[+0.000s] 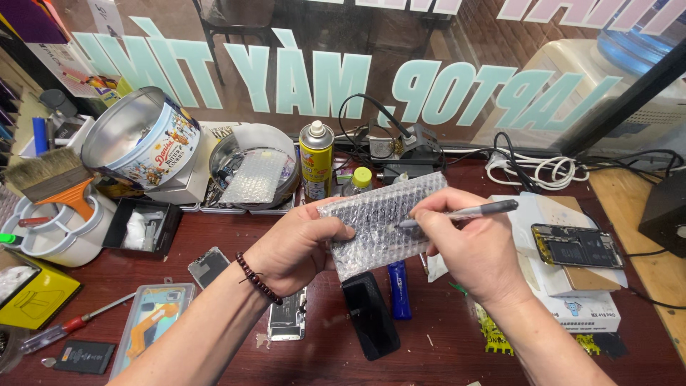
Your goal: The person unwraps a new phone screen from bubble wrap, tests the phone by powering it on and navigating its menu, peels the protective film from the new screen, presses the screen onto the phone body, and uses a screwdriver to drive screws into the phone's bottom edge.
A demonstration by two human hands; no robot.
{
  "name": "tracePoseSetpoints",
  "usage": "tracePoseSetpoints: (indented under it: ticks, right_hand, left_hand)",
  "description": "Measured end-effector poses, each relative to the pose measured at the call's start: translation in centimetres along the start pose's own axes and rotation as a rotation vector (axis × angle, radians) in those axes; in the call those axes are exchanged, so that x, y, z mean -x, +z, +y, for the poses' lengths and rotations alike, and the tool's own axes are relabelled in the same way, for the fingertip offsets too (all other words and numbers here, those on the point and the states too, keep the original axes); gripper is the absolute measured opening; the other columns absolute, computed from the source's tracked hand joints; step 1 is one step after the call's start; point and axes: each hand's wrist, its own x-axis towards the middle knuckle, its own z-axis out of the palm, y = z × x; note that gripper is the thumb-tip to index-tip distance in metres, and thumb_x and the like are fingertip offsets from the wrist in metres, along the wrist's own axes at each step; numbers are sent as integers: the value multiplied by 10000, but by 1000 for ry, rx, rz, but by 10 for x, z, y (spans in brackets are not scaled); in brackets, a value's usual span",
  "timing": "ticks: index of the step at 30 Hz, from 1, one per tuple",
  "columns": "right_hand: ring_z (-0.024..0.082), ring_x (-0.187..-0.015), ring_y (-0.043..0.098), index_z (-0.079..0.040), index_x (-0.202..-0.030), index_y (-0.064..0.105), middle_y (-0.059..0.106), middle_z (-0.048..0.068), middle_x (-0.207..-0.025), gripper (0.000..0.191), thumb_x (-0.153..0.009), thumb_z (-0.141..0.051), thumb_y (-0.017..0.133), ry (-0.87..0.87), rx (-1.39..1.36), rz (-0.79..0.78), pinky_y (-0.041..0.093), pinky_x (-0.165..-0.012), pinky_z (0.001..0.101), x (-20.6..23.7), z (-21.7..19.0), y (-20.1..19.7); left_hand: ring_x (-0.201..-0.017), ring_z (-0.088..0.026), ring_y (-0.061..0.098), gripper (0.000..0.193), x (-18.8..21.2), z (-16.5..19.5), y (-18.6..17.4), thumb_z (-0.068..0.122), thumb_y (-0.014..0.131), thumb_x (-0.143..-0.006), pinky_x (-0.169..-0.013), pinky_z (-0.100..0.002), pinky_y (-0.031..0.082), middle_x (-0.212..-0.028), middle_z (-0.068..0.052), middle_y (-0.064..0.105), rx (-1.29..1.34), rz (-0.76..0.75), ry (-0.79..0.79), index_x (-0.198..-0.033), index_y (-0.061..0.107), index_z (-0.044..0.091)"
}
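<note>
My left hand grips a flat rectangular packet wrapped in clear bubble wrap by its left end, holding it above the dark red table. My right hand holds a grey pen with its tip pressed on the right part of the wrap. A dark bead bracelet circles my left wrist. Under the packet lie a black phone-shaped slab, a blue marker and a bare metal phone frame.
An opened phone showing its insides lies on white boxes at right. Behind stand a yellow spray can, a soldering station, a round tin, a brush, and a coiled white cable. A screwdriver lies at left.
</note>
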Motion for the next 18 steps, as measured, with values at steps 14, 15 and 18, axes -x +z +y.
tracePoseSetpoints:
  ticks: [14, 15, 18]
  right_hand:
    - [97, -532, 626, -7, -896, 723, 662, 34, -719, 118, -911, -99, 651, 61, -144, 171, 506, -476, 242, -3, 3, -4]
    - [94, -535, 627, -11, -909, 717, 659, 26, -730, 116, -915, -103, 646, 72, -185, 184, 510, -475, 242, -3, 2, -5]
    - [89, -529, 618, -28, -921, 727, 639, 24, -709, 120, -922, -119, 648, 112, -175, 193, 521, -469, 244, -5, 2, -4]
  left_hand:
    - [-817, -93, 689, 434, 4, 2, -2, -4, 607, -878, -656, -271, 579, -1000, -27, 731, -13, -41, 25, -1309, 649, 29]
    - [-814, -93, 689, 431, 3, 2, -2, -3, 607, -876, -653, -271, 580, -994, -25, 731, -11, -39, 20, -1304, 650, 31]
    - [-821, -89, 702, 444, 3, 3, -1, -10, 591, -848, -678, -270, 602, -989, -20, 742, -15, 3, -3, -1284, 653, 46]
